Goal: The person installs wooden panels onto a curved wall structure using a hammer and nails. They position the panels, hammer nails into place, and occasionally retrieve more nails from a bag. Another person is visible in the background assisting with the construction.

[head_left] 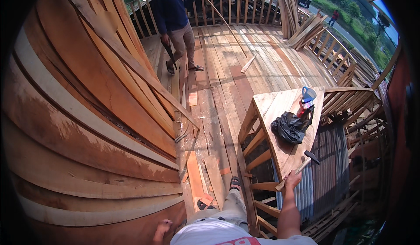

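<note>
My right hand (292, 180) grips the wooden handle of a hammer (302, 165), whose dark head points away from me past the near corner of a wooden ledge (280, 151). At the lower edge my left hand (163, 226) hangs low beside my leg with its fingers curled in. Whether it holds anything small is hidden. Farther along the ledge lie a black plastic bag (291, 126) and a blue-handled item (308, 94) with something red beside it.
Wide planks (74, 148) form a wall on my left, crossed by a slanting board (127, 59). Offcuts (214, 175) lie by my feet. Ahead, a person (175, 21) stands holding a handsaw (169, 52) and a long thin stick (218, 15). Corrugated metal roofing (330, 175) lies below, right.
</note>
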Demonstrator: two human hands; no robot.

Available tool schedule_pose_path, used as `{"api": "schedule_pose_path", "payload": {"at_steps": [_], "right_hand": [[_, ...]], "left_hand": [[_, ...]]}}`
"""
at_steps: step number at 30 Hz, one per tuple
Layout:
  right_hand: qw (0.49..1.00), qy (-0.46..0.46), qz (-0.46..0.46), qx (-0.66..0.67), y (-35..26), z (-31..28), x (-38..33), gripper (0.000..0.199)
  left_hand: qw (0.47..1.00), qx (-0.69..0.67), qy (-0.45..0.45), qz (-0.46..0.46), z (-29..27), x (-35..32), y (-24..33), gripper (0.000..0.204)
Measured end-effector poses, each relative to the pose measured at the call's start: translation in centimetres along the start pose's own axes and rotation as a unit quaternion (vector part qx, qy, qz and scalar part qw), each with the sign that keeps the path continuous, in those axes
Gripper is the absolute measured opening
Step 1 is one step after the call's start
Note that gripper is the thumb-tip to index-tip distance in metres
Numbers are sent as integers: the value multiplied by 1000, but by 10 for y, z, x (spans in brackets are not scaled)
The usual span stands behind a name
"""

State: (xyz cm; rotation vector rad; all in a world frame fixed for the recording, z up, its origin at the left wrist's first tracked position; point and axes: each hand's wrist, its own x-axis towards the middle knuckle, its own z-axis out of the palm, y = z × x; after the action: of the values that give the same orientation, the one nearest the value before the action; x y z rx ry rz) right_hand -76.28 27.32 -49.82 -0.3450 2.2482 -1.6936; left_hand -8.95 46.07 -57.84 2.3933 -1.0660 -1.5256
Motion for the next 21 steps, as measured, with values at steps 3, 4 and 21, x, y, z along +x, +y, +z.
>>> {"api": "schedule_pose_path", "payload": {"at_steps": [3, 4, 21], "right_hand": [[1000, -11, 1, -15, -5, -2, -5, 16], [1000, -12, 5, -21, -9, -1, -7, 17], [986, -105, 126, 16, -46, -4, -11, 15]], "left_hand": [[1000, 6, 11, -13, 15, -1, 18, 14], [1000, -25, 8, -14, 22, 1, 24, 13], [990, 54, -12, 128, 75, 5, 287, 19]]}}
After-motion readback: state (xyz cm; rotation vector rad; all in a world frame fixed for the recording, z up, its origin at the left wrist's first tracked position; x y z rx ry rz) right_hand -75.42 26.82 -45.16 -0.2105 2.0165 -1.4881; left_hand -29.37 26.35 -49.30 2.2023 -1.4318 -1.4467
